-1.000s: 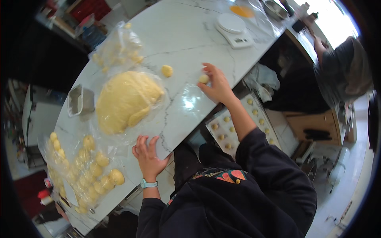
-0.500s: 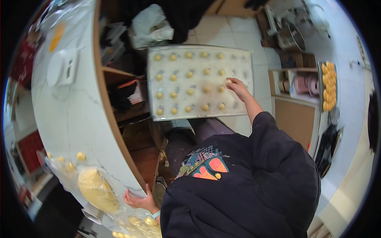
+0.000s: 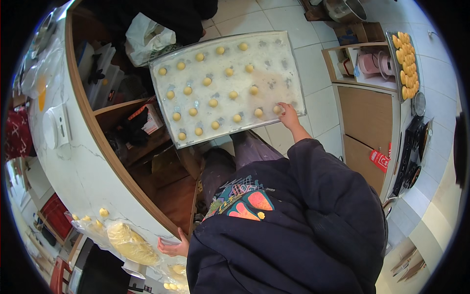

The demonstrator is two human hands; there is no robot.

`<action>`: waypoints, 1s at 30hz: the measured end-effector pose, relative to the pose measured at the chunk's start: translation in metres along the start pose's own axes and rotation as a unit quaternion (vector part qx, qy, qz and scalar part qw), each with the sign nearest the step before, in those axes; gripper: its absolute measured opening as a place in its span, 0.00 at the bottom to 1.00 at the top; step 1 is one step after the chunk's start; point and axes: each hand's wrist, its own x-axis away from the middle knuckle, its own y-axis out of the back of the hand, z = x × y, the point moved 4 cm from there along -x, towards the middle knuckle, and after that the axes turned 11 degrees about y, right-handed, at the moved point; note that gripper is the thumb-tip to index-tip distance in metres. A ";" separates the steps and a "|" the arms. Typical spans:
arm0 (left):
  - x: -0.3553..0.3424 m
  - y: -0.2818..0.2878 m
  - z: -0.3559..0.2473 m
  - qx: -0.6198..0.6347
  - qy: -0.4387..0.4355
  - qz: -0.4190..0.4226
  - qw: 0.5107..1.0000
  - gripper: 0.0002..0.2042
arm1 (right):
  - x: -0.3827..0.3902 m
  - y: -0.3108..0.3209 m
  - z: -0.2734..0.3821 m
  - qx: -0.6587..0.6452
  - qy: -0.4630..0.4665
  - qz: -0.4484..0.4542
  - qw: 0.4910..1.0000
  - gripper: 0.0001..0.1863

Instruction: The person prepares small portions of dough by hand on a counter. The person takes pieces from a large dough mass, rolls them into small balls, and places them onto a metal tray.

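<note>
A large rectangular baking tray [image 3: 268, 93] carries rows of small round pale-yellow dough balls [image 3: 213, 103]. At its front right, my right hand [image 3: 289, 116] has its fingertips closed round one dough ball [image 3: 277, 110], low at the tray surface. Over at the lower left, my left hand [image 3: 175, 245] rests at the edge of the marbled counter [image 3: 81, 181] with fingers apart, holding nothing. Near it lies a large lump of yellow dough [image 3: 131, 241] under clear plastic, with a few loose dough balls [image 3: 104, 212] beside it.
A white kitchen scale [image 3: 56, 126] stands on the counter, above open shelves [image 3: 122, 105]. A white plastic bag [image 3: 147, 38] lies behind the tray. On the right-hand worktop sits a tray of golden pieces [image 3: 405, 63], above a wooden cabinet [image 3: 364, 115]. A metal bowl [image 3: 345, 10] stands at the far right.
My right hand has moved down to the tray's front row with the dough ball. The whole view has shifted and turned, so the tray looks tilted. My left hand stays by the counter edge.
</note>
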 end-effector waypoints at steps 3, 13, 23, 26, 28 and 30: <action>0.005 0.000 -0.006 -0.003 0.027 -0.002 1.000 0.43 | -0.020 0.013 0.009 0.116 0.023 -0.043 0.992 0.29; 0.000 0.011 -0.020 0.061 0.092 0.019 0.994 0.43 | -0.072 -0.099 0.439 -0.312 0.368 0.056 0.874 0.08; 0.009 0.024 -0.013 0.135 0.147 0.068 0.978 0.39 | 0.158 -0.346 0.660 -0.006 0.778 0.331 0.534 0.16; 0.038 0.040 0.005 0.113 0.132 0.116 0.978 0.40 | 0.137 -0.311 0.650 -0.181 0.628 0.395 0.645 0.19; 0.050 0.046 0.015 0.068 0.122 0.137 0.981 0.42 | 0.120 -0.251 0.634 -0.149 0.638 0.353 0.669 0.11; 0.056 0.045 0.015 0.071 0.095 0.161 0.980 0.45 | 0.108 -0.232 0.607 0.011 0.755 0.277 0.594 0.08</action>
